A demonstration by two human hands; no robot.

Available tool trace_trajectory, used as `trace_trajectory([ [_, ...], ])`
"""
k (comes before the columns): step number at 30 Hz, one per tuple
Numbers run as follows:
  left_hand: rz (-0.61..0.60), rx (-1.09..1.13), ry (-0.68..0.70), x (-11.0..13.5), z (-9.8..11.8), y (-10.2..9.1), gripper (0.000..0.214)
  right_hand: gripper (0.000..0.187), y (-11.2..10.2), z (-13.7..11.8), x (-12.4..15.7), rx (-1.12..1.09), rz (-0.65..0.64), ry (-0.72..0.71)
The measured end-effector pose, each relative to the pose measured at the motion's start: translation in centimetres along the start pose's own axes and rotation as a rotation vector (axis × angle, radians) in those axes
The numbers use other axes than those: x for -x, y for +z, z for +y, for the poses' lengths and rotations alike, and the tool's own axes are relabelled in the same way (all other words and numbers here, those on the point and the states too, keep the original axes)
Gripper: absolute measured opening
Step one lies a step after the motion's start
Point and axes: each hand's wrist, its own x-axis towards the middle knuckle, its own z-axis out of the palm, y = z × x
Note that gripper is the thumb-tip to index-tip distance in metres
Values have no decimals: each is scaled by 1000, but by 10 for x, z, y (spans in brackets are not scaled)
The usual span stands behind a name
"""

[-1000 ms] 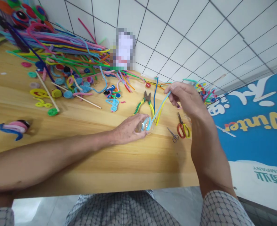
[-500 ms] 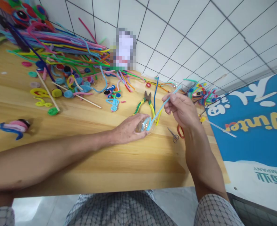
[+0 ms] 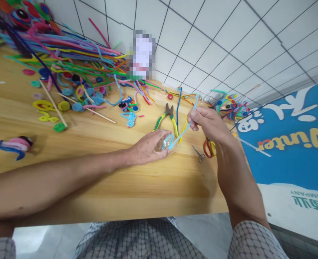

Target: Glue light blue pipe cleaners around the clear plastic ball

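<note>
My left hand is wrapped round a small clear plastic ball, held above the wooden table. A light blue pipe cleaner runs from the ball up to the right, with part of it lying on or in the ball. My right hand pinches this pipe cleaner between thumb and fingers; its free end sticks up above the fingers. Right behind the ball lie pliers with green and yellow handles, a yellow pipe cleaner piece and a dark blue one.
Small scissors and red-and-yellow-handled scissors lie by my right forearm. A heap of coloured pipe cleaners and coiled pieces fills the back left. A phone, blurred out, leans on the tiled wall. A blue printed board stands right.
My right hand has moved slightly right and down, and the pipe cleaner now bends at the fingers with its end pointing up. The left hand keeps its hold on the ball.
</note>
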Motion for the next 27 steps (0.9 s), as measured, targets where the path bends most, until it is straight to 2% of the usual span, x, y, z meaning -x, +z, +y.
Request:
trace_trajectory([
  [7, -13, -19, -10, 0, 1, -1, 53, 64, -6, -7, -11, 111, -15, -45],
  [12, -1, 0, -22, -1, 0, 0, 53, 62, -7, -3, -18, 63, 113, -60],
  [15, 1, 13, -17, -1, 0, 1, 53, 61, 0, 0, -13, -24, 156, -47],
  [22, 1, 6, -2, -1, -3, 2, 54, 54, 25, 15, 14, -203, 119, 3],
  [27, -3, -9, -6, -2, -3, 3, 54, 56, 34, 25, 20, -196, 126, 20],
])
